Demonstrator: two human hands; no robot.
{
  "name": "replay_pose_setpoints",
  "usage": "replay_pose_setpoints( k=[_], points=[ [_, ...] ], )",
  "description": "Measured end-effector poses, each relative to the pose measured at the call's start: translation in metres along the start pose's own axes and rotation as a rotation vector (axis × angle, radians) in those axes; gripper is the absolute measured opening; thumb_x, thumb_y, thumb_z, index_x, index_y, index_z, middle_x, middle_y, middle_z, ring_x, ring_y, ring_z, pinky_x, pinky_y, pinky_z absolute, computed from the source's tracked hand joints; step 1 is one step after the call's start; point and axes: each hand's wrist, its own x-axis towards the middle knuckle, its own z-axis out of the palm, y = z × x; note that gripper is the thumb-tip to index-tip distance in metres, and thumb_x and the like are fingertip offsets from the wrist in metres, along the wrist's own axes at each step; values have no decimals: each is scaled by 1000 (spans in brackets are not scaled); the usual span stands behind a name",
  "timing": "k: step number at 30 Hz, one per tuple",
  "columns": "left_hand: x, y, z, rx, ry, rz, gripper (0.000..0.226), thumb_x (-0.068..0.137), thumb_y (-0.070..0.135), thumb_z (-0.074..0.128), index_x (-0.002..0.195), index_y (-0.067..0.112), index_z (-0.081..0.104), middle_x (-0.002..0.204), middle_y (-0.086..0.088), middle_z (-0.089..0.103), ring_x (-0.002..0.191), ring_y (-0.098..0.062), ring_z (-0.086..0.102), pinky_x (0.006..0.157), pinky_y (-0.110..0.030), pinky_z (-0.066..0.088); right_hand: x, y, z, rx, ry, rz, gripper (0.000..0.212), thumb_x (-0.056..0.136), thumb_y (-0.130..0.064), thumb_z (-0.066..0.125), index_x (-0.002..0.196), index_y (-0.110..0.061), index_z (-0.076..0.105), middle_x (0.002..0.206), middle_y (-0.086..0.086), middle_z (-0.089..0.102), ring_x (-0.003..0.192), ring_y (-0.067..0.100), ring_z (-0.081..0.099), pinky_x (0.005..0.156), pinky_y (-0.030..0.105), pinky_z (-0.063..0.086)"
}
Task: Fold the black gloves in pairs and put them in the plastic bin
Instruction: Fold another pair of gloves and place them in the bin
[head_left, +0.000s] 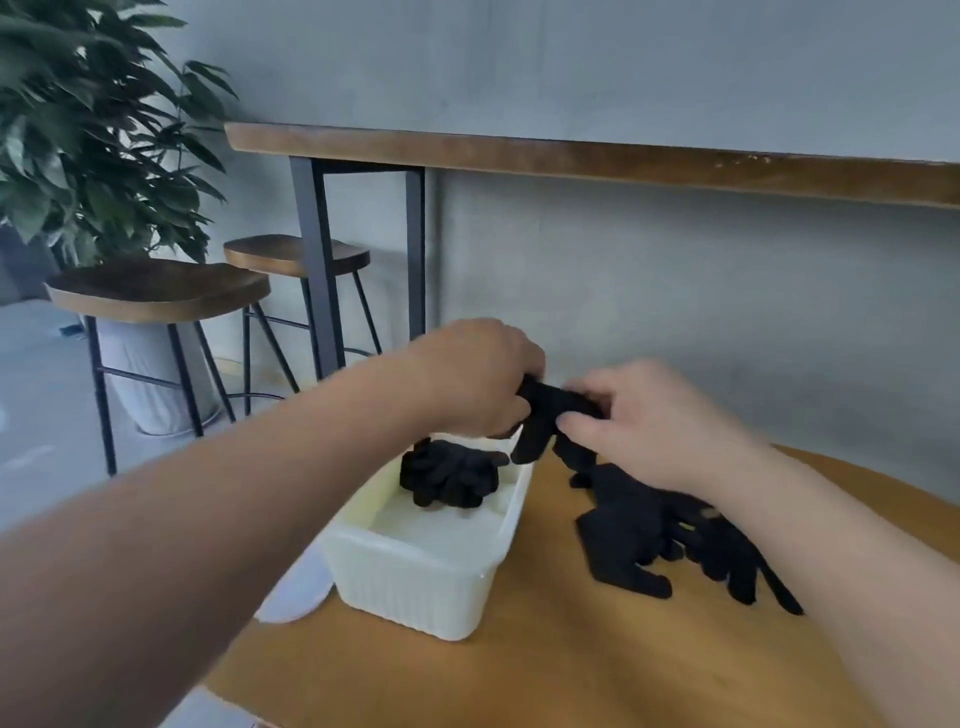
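A white ribbed plastic bin (415, 582) stands on the round wooden table (545, 670). A bundle of folded black gloves (449, 474) lies at its far end. Just above the bin's far right corner, my left hand (475, 376) and my right hand (649, 415) both grip a black glove pair (545, 415), whose fingers hang down. More loose black gloves (654, 540) lie in a heap on the table to the right of the bin, partly under my right forearm.
A long wooden counter (571, 156) on black legs runs along the grey wall. Two wooden stools (161, 291) stand at the left, with a leafy potted plant (88, 130) behind them. The table's left edge lies close to the bin.
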Motion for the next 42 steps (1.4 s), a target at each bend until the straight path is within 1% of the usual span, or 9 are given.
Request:
replay_pose_setpoints(
  k=[3,8,11,15,19,27,36,39,42],
  points=[
    [13,-57,6,33,-219,-120,23,90,26,58,111,23,64,87,9,56,70,-9,55,60,-24,43,65,-25,33,-57,-156,-9,15,85,-28,61,90,-20,73,76,3,66,73,22,61,62,33,51],
    [38,-104,70,154,-556,-157,44,93,32,58,136,24,53,128,1,55,117,-22,52,91,-30,42,123,-37,103,-192,-519,42,14,83,-27,65,89,-14,69,85,3,64,86,23,62,69,31,49],
    [54,-111,115,172,-662,-87,41,93,27,59,133,18,56,123,-3,59,113,-25,55,92,-29,43,138,-26,135,-214,-673,93,16,84,-28,71,96,-19,67,91,1,64,91,24,61,84,35,51],
    [70,-111,154,281,-786,28,37,94,26,59,129,15,58,123,-5,58,114,-27,54,97,-35,41,145,-11,164,-215,-793,106,31,81,-30,76,110,-20,69,101,0,66,95,24,62,90,38,51],
    [75,-115,168,278,-765,26,36,91,29,64,122,12,62,117,-6,61,109,-27,57,98,-37,45,150,-8,177,-319,-807,62,22,81,-32,76,93,-15,67,94,3,67,88,24,62,87,35,53],
    [73,-117,179,208,-682,-68,32,92,21,64,123,11,61,117,-6,62,109,-25,58,87,-31,41,147,-9,184,-397,-754,26,28,83,-29,74,104,-11,68,90,3,60,82,21,56,72,29,43],
    [64,-112,173,210,-725,-113,21,92,16,60,111,9,65,74,0,47,85,-20,50,91,-34,45,144,-16,176,-426,-780,28,27,89,-22,66,113,-10,66,105,9,65,87,23,55,79,31,47],
    [58,-111,155,101,-585,-170,21,91,8,57,111,6,63,68,3,42,77,-17,50,77,-29,47,140,-23,160,-443,-743,42,21,91,-21,62,107,-10,67,101,8,66,88,25,59,84,34,51],
    [55,-105,129,110,-513,-218,10,90,12,58,97,8,63,72,3,50,64,-13,51,68,-26,47,131,-27,125,-375,-568,61,18,90,-25,59,92,-11,69,83,6,63,80,24,59,72,31,48]
  ],
)
